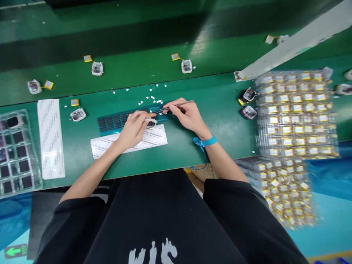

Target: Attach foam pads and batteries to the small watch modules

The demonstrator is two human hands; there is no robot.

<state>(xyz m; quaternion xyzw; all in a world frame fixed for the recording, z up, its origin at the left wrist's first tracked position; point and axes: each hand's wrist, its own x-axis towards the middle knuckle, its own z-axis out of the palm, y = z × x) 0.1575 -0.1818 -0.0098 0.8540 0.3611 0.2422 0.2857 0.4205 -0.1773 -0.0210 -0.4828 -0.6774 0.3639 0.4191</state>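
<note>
Tweezers (176, 105) are gripped in my right hand (187, 113), which wears a blue wrist strap (206, 141). Their tips point left, close to my left hand. My left hand (134, 128) is closed on a small white housing with a circuit board inside (151, 123); the fingers cover part of it. Beneath both hands lies a blue-green sheet with rows of dark pieces (112, 123). In front of that is a white printed strip (129, 145). Several small white bits (154, 99) are scattered just beyond the hands.
Housings wired to yellow batteries (78, 114) stand around the green bench (178, 156). Stacked clear trays of batteries (297, 113) are at the right, a tray of dark-faced parts (20, 154) at the left, beside a white sheet (51, 139). A white post (291, 44) slants at upper right.
</note>
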